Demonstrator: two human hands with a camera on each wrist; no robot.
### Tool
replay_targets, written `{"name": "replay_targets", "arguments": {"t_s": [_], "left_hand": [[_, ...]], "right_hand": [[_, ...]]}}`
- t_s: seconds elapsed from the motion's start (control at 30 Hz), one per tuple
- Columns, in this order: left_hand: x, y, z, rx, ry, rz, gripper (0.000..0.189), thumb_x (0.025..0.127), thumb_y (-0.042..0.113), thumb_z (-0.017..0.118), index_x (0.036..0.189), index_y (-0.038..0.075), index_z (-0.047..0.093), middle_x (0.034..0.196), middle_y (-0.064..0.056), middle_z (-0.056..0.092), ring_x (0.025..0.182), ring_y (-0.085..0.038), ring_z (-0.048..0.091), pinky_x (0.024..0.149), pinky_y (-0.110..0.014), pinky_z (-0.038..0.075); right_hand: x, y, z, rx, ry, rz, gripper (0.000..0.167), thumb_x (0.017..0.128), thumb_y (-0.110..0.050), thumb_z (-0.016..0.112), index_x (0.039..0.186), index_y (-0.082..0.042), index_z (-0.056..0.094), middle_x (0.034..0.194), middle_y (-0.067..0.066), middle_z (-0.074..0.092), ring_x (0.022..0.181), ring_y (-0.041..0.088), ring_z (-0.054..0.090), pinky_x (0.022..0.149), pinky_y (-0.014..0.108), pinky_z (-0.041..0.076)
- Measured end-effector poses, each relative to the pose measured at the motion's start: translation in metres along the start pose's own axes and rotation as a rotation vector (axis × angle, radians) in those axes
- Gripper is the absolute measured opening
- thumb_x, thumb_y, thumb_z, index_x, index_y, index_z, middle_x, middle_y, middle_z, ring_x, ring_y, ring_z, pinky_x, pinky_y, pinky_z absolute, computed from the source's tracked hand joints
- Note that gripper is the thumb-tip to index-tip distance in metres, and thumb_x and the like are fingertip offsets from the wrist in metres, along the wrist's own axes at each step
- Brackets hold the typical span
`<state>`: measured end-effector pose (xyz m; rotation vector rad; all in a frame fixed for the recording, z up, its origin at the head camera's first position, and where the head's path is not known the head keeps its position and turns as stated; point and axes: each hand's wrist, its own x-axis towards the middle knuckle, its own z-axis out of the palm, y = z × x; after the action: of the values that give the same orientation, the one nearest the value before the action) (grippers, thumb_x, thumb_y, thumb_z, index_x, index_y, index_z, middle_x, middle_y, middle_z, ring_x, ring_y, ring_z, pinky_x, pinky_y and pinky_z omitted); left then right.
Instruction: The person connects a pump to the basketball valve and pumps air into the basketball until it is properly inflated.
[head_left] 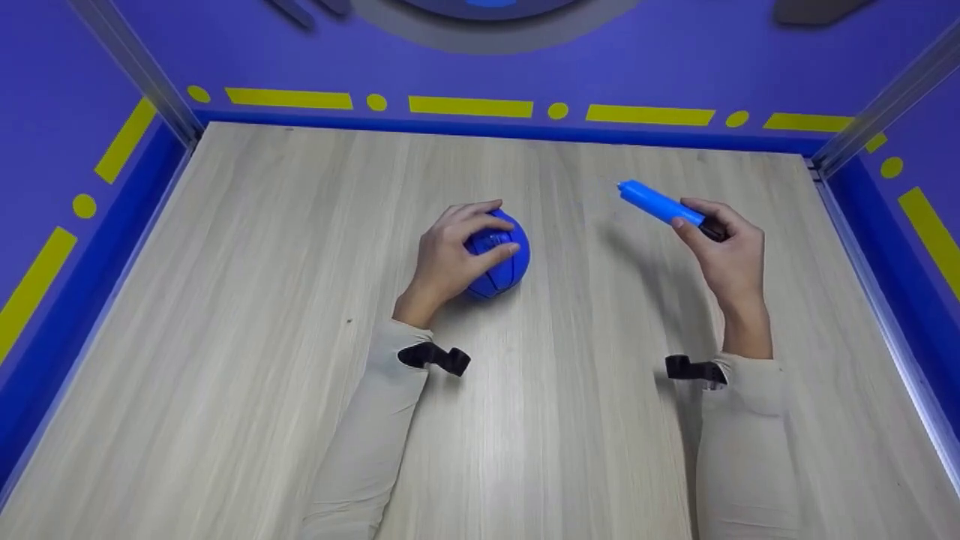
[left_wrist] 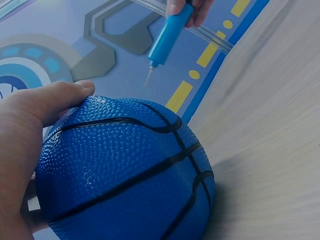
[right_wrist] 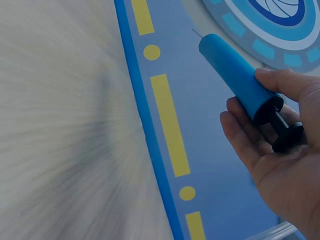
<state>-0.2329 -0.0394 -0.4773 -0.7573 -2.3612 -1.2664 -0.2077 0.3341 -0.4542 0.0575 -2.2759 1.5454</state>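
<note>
A small blue basketball [head_left: 504,271] with black seams rests on the table near its middle. My left hand [head_left: 455,251] grips it from the left, thumb and fingers curled over its top. In the left wrist view the ball [left_wrist: 125,165] looks slightly flattened near the thumb. Off to the right, my right hand [head_left: 731,247] holds a blue hand pump [head_left: 658,202] above the table, thumb on one side and fingers on the other. A thin needle [right_wrist: 197,33] sticks out of the pump's far end. Its black handle [right_wrist: 287,137] lies by the palm, with a short bit of rod showing.
The pale wood-grain table [head_left: 262,300] is bordered by blue-purple walls [head_left: 480,75] with yellow markings. Metal posts [head_left: 139,71] stand at the back corners. A black wrist mount [head_left: 435,358] juts from each sleeve.
</note>
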Motion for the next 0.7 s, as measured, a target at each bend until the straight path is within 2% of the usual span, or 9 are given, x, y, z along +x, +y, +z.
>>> {"name": "replay_targets", "arguments": {"t_s": [0.33, 0.7], "left_hand": [[0.0, 0.0, 0.001, 0.006, 0.0, -0.001, 0.031, 0.092, 0.036, 0.086, 0.115, 0.017, 0.082, 0.139, -0.004, 0.069, 0.133, -0.022, 0.059, 0.109, -0.044, 0.049], [0.0, 0.0, 0.001, 0.015, -0.008, -0.002, 0.031, 0.091, 0.037, 0.086, 0.114, 0.017, 0.082, 0.139, -0.004, 0.069, 0.133, -0.023, 0.059, 0.111, -0.044, 0.048]], "right_hand": [[0.003, 0.022, 0.004, -0.014, -0.006, 0.105, 0.038, 0.098, -0.013, 0.079, 0.133, 0.002, 0.072, 0.123, 0.015, 0.072, 0.105, 0.011, 0.069, 0.089, 0.019, 0.054], [0.003, 0.042, 0.018, -0.077, -0.119, 0.17, 0.039, 0.101, -0.014, 0.076, 0.136, 0.003, 0.069, 0.133, 0.022, 0.067, 0.109, 0.011, 0.063, 0.089, 0.017, 0.051]]}}
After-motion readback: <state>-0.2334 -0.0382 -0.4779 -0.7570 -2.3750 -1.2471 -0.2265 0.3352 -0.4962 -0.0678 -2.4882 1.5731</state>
